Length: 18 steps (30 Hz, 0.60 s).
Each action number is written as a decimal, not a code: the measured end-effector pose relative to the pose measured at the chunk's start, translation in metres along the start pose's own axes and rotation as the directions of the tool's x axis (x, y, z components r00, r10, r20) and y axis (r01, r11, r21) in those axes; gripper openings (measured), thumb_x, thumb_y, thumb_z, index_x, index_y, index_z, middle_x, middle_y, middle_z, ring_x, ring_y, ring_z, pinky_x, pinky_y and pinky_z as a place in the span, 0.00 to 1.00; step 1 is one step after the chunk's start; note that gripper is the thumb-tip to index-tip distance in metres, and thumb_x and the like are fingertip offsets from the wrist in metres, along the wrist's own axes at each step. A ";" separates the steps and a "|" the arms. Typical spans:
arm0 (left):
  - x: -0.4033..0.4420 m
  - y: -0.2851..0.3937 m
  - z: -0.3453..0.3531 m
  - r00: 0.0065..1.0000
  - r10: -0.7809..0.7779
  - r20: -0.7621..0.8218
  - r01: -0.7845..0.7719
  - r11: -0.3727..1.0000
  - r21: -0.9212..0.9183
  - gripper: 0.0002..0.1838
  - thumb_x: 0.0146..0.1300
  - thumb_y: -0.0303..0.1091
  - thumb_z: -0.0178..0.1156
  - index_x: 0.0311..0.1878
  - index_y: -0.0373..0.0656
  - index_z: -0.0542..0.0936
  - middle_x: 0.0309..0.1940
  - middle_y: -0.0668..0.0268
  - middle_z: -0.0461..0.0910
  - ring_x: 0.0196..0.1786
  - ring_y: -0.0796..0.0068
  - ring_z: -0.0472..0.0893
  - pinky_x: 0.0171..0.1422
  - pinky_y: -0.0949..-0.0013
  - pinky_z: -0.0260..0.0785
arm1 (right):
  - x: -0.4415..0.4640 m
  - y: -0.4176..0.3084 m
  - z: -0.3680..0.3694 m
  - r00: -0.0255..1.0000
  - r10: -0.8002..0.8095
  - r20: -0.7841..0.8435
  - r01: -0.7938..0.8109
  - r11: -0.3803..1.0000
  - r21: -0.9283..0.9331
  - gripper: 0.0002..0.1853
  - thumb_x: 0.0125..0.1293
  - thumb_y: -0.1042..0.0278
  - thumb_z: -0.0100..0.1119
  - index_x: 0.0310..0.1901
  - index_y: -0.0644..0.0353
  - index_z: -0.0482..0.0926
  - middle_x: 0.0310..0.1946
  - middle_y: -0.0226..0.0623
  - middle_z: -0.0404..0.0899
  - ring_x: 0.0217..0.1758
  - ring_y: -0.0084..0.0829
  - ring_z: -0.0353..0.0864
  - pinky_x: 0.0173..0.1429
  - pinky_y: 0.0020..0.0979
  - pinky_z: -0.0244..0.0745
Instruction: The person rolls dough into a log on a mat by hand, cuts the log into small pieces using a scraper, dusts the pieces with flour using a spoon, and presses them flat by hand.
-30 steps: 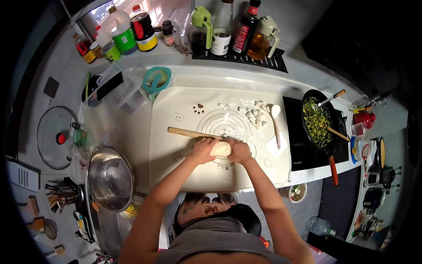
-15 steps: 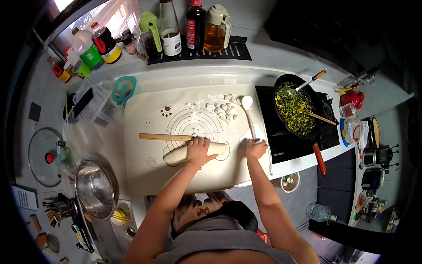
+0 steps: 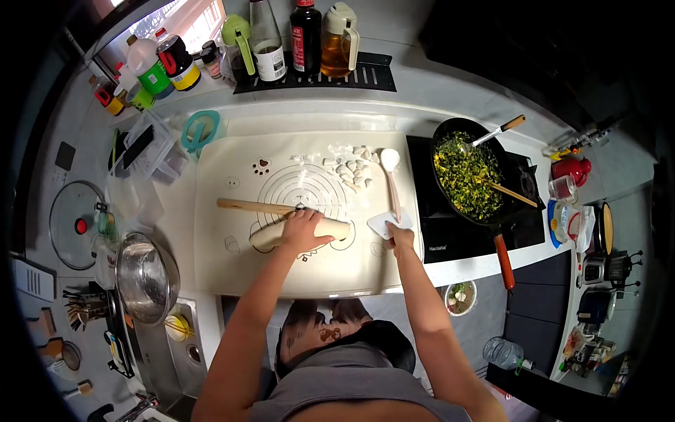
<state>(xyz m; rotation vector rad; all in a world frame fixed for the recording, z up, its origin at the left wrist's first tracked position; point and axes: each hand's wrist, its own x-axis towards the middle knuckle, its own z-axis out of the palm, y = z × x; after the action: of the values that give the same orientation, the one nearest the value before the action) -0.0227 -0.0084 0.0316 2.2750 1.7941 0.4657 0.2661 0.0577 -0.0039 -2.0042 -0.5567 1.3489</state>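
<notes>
- Seemingly at the stage of steadying the dough log (image 3: 332, 228) with the left grip (image 3: 302, 231) and handling the white scraper (image 3: 382, 223) with the right grip (image 3: 402, 239).
- On the left, spread wide and palm down across the middle of the dough log, without pinching it.
- On the right, drawn narrow around the near edge of the white scraper, thumb uppermost.
- For the dough log, a place crosswise on the printed mat (image 3: 218, 274), just on the near side of the rolling pin (image 3: 246, 206).
- For the white scraper, a place over the mat's right part, beside the handle of the spoon (image 3: 390, 160) and near the small white pieces (image 3: 348, 171).
- By judgement, calls next for a secure pinch on the white scraper, clear of the spoon, and only light pressure on the left, to avoid squashing or rolling the dough.
- Hidden: the dough under the palm, and the right fingertips.
- Impossible to tell whether the white scraper is lifted or touching the mat.
- Hard to make out: the near end of the spoon handle, and the make-up of the small white pieces.
</notes>
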 end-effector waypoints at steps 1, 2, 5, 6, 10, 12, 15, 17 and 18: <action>0.000 0.000 -0.001 1.000 0.003 0.017 -0.003 1.000 -0.022 0.34 0.51 0.65 0.62 0.49 0.45 0.79 0.45 0.63 0.77 0.51 0.62 0.75 0.54 0.59 0.68 | -0.003 0.003 -0.003 0.996 0.068 0.049 -0.071 0.995 0.077 0.13 0.55 0.69 0.71 0.38 0.64 0.78 0.28 0.37 0.78 0.19 0.29 0.71 0.19 0.29 0.65; -0.001 -0.002 0.000 1.000 0.007 0.000 -0.007 1.000 -0.026 0.26 0.60 0.58 0.58 0.49 0.46 0.80 0.46 0.62 0.79 0.51 0.61 0.77 0.54 0.60 0.68 | -0.006 0.005 -0.005 0.986 0.132 0.104 -0.146 0.978 0.149 0.12 0.57 0.69 0.69 0.40 0.63 0.78 0.27 0.36 0.78 0.18 0.28 0.71 0.18 0.29 0.64; 0.000 -0.013 0.011 0.999 -0.034 -0.009 0.032 0.980 -0.195 0.19 0.66 0.49 0.52 0.49 0.47 0.80 0.44 0.60 0.81 0.47 0.59 0.78 0.54 0.61 0.69 | -0.023 0.012 -0.006 0.961 0.179 0.210 -0.223 0.951 0.212 0.13 0.59 0.70 0.64 0.44 0.65 0.78 0.29 0.38 0.79 0.21 0.29 0.75 0.20 0.30 0.67; 0.001 -0.020 0.020 0.998 -0.023 -0.060 0.009 0.972 -0.235 0.12 0.66 0.35 0.52 0.48 0.48 0.81 0.42 0.60 0.82 0.45 0.57 0.79 0.53 0.60 0.70 | -0.031 0.013 -0.005 0.961 0.175 0.215 -0.212 0.963 0.163 0.14 0.58 0.70 0.64 0.45 0.65 0.78 0.29 0.39 0.79 0.21 0.30 0.75 0.20 0.31 0.68; 0.004 -0.043 0.005 0.927 -0.251 -0.280 0.124 0.907 -0.401 0.15 0.54 0.19 0.56 0.43 0.47 0.82 0.41 0.63 0.81 0.46 0.58 0.78 0.54 0.61 0.70 | -0.064 0.019 0.000 0.970 0.114 0.217 -0.133 0.988 0.074 0.19 0.56 0.69 0.64 0.49 0.67 0.77 0.36 0.40 0.80 0.32 0.32 0.80 0.28 0.33 0.75; -0.003 -0.066 -0.015 0.956 -0.208 -0.207 0.173 0.969 -0.176 0.14 0.54 0.23 0.59 0.44 0.50 0.83 0.42 0.67 0.81 0.52 0.61 0.76 0.56 0.61 0.69 | -0.082 0.021 -0.001 0.967 0.088 0.238 -0.101 0.994 0.044 0.22 0.54 0.70 0.64 0.51 0.68 0.76 0.41 0.39 0.81 0.40 0.34 0.81 0.34 0.35 0.77; -0.019 -0.102 -0.028 0.986 -0.165 -0.037 0.162 0.984 -0.077 0.14 0.52 0.27 0.64 0.43 0.52 0.83 0.43 0.68 0.80 0.51 0.61 0.76 0.57 0.59 0.67 | -0.090 0.033 0.001 0.936 0.048 0.349 -0.055 0.998 0.011 0.23 0.55 0.73 0.63 0.54 0.66 0.75 0.43 0.40 0.81 0.41 0.35 0.82 0.38 0.35 0.80; -0.021 -0.118 -0.036 0.990 -0.141 0.024 0.141 0.990 -0.029 0.14 0.51 0.28 0.66 0.43 0.53 0.82 0.42 0.68 0.80 0.50 0.61 0.76 0.57 0.59 0.66 | -0.102 0.032 0.006 0.928 -0.045 0.370 0.039 0.999 0.025 0.21 0.55 0.69 0.65 0.50 0.69 0.78 0.41 0.40 0.82 0.40 0.30 0.81 0.42 0.32 0.76; -0.021 -0.125 -0.039 0.990 -0.139 0.034 0.139 0.990 -0.014 0.14 0.51 0.29 0.66 0.44 0.53 0.82 0.41 0.68 0.80 0.50 0.62 0.76 0.57 0.59 0.66 | -0.111 0.026 0.011 0.930 -0.091 0.355 0.087 0.996 0.025 0.19 0.56 0.69 0.65 0.49 0.69 0.79 0.40 0.39 0.82 0.39 0.29 0.81 0.42 0.32 0.76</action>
<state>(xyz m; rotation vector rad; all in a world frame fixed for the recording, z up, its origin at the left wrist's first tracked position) -0.1545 0.0000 0.0211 2.1164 1.9093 0.4145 0.2136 -0.0309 0.0466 -1.7105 -0.7925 1.6658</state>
